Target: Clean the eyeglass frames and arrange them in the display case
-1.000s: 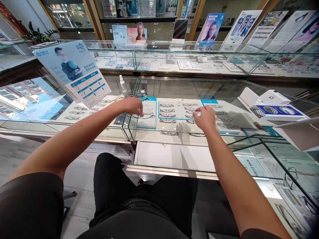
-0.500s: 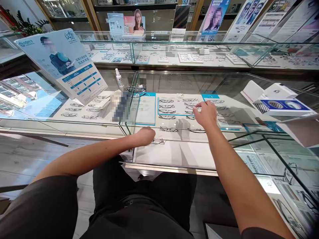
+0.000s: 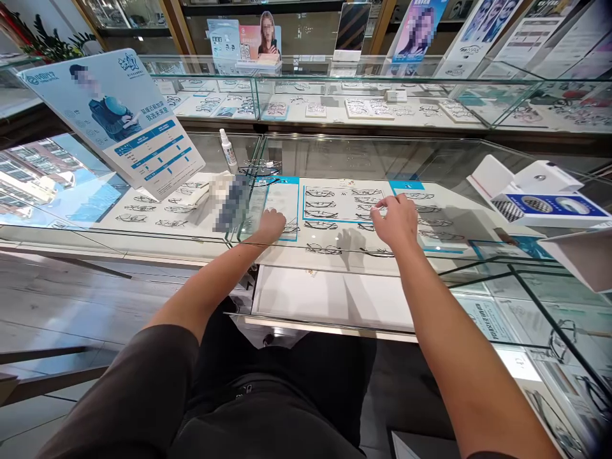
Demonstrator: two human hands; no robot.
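Note:
My left hand [image 3: 272, 225] is closed around a pair of eyeglasses [image 3: 291, 227], whose thin frame sticks out to the right of the fingers. It is over the left part of the glass showcase, by a blue-edged white display sheet [image 3: 282, 191]. My right hand [image 3: 396, 220] is over the glass top with fingers loosely bent and thumb apart; no held thing shows in it. Around and below it lie rows of eyeglasses [image 3: 321, 225] on white boards. Nearer my body, a white drawer [image 3: 329, 296] is pulled out below the glass.
A tilted advertising board [image 3: 157, 150] and a white spray bottle [image 3: 228, 150] stand at left, near a blurred item [image 3: 232, 204]. An opened white-and-blue box [image 3: 549, 204] is at right. Behind runs another glass showcase [image 3: 335, 127] with frames and posters.
My left hand has moved up and away from the drawer, carrying the eyeglasses to above the showcase. The right hand has stayed in nearly the same place.

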